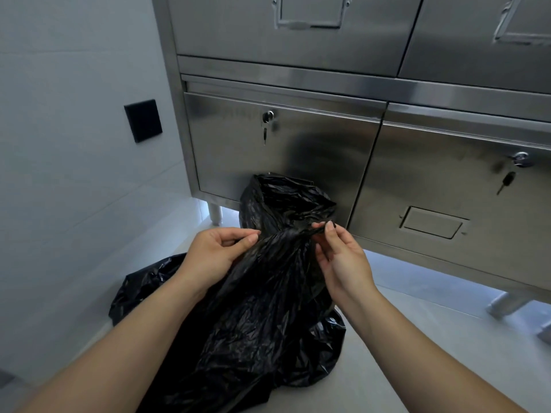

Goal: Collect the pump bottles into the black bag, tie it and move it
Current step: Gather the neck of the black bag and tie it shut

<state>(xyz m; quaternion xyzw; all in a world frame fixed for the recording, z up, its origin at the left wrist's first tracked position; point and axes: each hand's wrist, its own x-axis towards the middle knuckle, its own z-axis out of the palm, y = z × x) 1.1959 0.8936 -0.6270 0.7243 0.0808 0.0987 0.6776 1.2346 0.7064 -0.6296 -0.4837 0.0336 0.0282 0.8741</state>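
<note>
your left hand (220, 248) has thumb and forefinger closed on the gathered plastic, and your right hand (340, 257) pinches a thin twisted tail of the same film between thumb and fingertip; both are narrow pinches, not full grips. between them the black bag (253, 329) is drawn into a twisted neck (287, 234), with the loose mouth (286, 198) flaring up beyond it against the front of the stainless steel cabinet (298, 144).

the bag sits on the floor (417, 338) just in front of the cabinet's lower left door, its body slumped wide toward you. no pump bottles show, so i judge they are inside, though the plastic hides them.

expect thin, soft, slick film: it will likely stretch and slide out of a light pinch, and a hard tug on one strand could tear it. the slumped body suggests some weight low down, with hard edges that may poke through. to finish the knot, take more film into each pinch close to the neck. to carry it, close your whole hand around the neck below the knot, not on the flared mouth.

a key (264, 135) hangs from the lock of the cabinet door above the bag.
</note>
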